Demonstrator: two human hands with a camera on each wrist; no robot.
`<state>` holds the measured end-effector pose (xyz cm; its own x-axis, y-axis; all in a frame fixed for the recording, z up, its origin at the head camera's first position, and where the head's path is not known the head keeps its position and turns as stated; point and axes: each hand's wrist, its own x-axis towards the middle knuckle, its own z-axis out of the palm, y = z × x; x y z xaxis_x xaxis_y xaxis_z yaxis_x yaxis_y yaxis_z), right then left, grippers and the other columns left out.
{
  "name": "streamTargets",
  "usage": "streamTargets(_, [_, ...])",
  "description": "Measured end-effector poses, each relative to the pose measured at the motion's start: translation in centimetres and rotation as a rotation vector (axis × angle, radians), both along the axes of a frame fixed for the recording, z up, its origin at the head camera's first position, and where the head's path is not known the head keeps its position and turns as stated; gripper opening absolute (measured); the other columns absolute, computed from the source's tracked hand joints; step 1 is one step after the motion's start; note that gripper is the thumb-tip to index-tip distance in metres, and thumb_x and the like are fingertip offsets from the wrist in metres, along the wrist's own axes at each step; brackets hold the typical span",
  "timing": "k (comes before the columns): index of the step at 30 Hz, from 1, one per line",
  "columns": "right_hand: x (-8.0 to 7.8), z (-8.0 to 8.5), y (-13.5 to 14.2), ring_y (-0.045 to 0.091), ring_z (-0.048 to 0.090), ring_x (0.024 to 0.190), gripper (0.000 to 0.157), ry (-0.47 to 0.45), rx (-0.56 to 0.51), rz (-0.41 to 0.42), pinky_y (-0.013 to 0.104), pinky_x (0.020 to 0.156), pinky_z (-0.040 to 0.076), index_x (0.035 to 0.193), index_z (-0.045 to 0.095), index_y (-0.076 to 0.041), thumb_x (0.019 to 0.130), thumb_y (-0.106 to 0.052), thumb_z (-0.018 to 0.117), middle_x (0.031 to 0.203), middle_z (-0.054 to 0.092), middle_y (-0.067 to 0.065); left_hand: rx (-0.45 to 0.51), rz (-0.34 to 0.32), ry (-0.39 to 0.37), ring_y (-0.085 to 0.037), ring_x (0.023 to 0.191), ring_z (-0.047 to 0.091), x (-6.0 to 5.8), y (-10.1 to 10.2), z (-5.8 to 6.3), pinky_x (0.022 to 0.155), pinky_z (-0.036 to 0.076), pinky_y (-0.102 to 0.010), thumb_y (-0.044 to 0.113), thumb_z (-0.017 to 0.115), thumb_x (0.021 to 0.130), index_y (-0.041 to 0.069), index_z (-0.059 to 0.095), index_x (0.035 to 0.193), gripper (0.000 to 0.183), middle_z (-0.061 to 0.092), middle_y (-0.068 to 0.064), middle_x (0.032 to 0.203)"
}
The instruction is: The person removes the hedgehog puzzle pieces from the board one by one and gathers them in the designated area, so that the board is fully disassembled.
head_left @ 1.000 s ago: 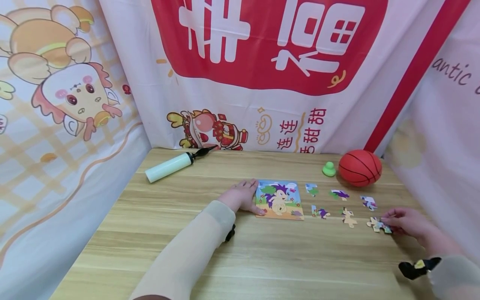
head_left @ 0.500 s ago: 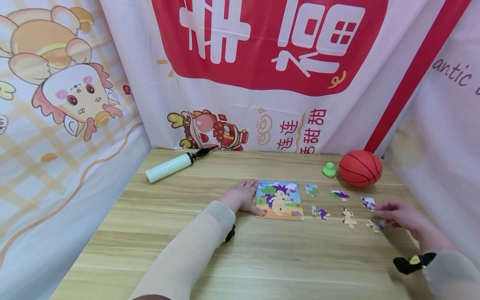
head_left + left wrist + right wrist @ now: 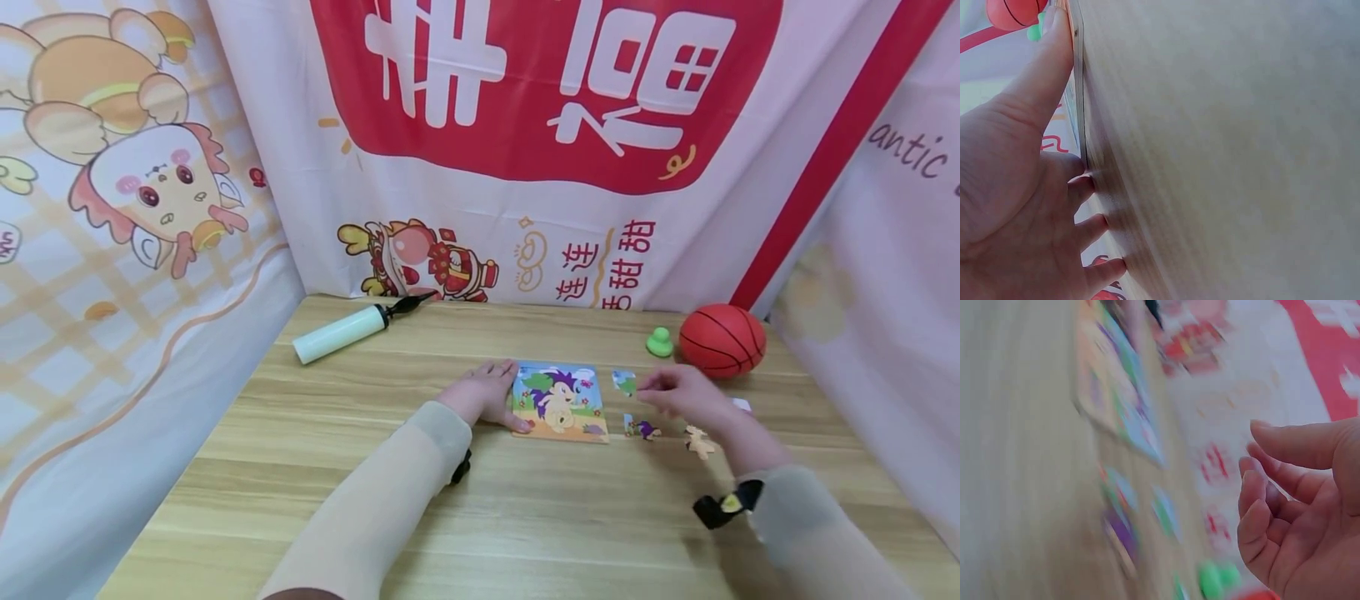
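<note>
A square jigsaw board (image 3: 558, 404) with a purple hedgehog picture lies on the wooden table. My left hand (image 3: 487, 397) rests at its left edge, thumb over the lower corner and fingers spread along the side; in the left wrist view the thumb (image 3: 1041, 78) lies straight along the edge. My right hand (image 3: 684, 398) hovers over the loose puzzle pieces, fingertips beside the upper-left piece (image 3: 624, 382). In the right wrist view its fingers (image 3: 1254, 519) are loosely bent and hold nothing. A purple piece (image 3: 647, 430) and a cream piece (image 3: 701, 442) lie below. My right arm hides other pieces.
A red ball (image 3: 722, 340) with black lines sits at the back right, beside a small green knob-shaped thing (image 3: 660, 342). At the back left lies a pale hand pump (image 3: 341, 334) with a black nozzle. Printed cloths hang behind and at both sides.
My right hand has left the puzzle piece at the far right and swung left and away from me, over toward the upper-left piece. The left hand stays on the board.
</note>
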<state>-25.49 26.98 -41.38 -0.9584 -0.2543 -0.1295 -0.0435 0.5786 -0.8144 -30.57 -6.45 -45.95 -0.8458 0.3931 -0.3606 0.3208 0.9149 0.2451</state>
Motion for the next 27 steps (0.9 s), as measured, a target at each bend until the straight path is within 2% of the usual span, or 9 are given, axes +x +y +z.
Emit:
streamTargets(6, [-1.4, -2.4, -6.8, 0.023, 0.056, 0.085, 0.022, 0.075, 0.02, 0.03, 0.035, 0.073, 0.049, 0.105, 0.064, 0.005, 0.09, -0.01, 0.071, 0.092, 0.063, 0.01, 0.009, 0.0, 0.006, -0.029, 0.15, 0.007, 0.0, 0.0, 0.1, 0.118, 0.012, -0.049, 0.077, 0.066, 0.072, 0.016, 0.012, 0.16, 0.12, 0.009, -0.001, 0.165])
streamTargets(11, [-2.0, -4.1, -10.2, 0.022, 0.056, 0.078, 0.015, 0.02, -0.023, 0.038, 0.033, 0.066, 0.049, 0.102, 0.064, 0.002, 0.09, -0.006, 0.071, 0.089, 0.061, 0.01, 0.011, -0.001, 0.003, -0.029, 0.15, 0.008, 0.0, 0.0, 0.1, 0.118, 0.012, -0.05, 0.078, 0.065, 0.072, 0.016, 0.013, 0.16, 0.12, 0.009, 0.0, 0.165])
streamTargets(16, [-2.1, -5.0, -11.9, 0.021, 0.054, 0.068, 0.012, -0.047, -0.062, 0.084, 0.029, 0.056, 0.046, 0.103, 0.065, 0.002, 0.093, -0.003, 0.067, 0.087, 0.062, 0.011, 0.005, 0.004, -0.003, -0.026, 0.15, 0.007, 0.0, 0.1, 0.1, 0.118, 0.012, -0.048, 0.078, 0.066, 0.072, 0.016, 0.012, 0.16, 0.121, 0.008, 0.001, 0.165])
streamTargets(21, [-2.4, -5.6, -12.5, 0.017, 0.053, 0.062, 0.013, -0.048, -0.087, 0.136, 0.026, 0.053, 0.045, 0.103, 0.063, 0.006, 0.091, 0.004, 0.066, 0.082, 0.062, 0.012, -0.008, -0.002, -0.002, -0.026, 0.15, 0.007, -0.3, 0.3, -0.2, 0.118, 0.013, -0.048, 0.078, 0.067, 0.071, 0.016, 0.012, 0.16, 0.122, 0.009, 0.001, 0.165])
streamTargets(27, [-2.7, -6.0, -12.8, 0.016, 0.051, 0.059, 0.023, -0.03, 0.012, 0.157, 0.026, 0.052, 0.042, 0.104, 0.063, -0.001, 0.085, -0.003, 0.076, 0.075, 0.058, 0.007, 0.01, -0.015, -0.002, -0.028, 0.149, 0.008, -0.2, -0.1, 0.0, 0.118, 0.013, -0.049, 0.077, 0.069, 0.069, 0.015, 0.013, 0.16, 0.124, 0.01, 0.0, 0.165])
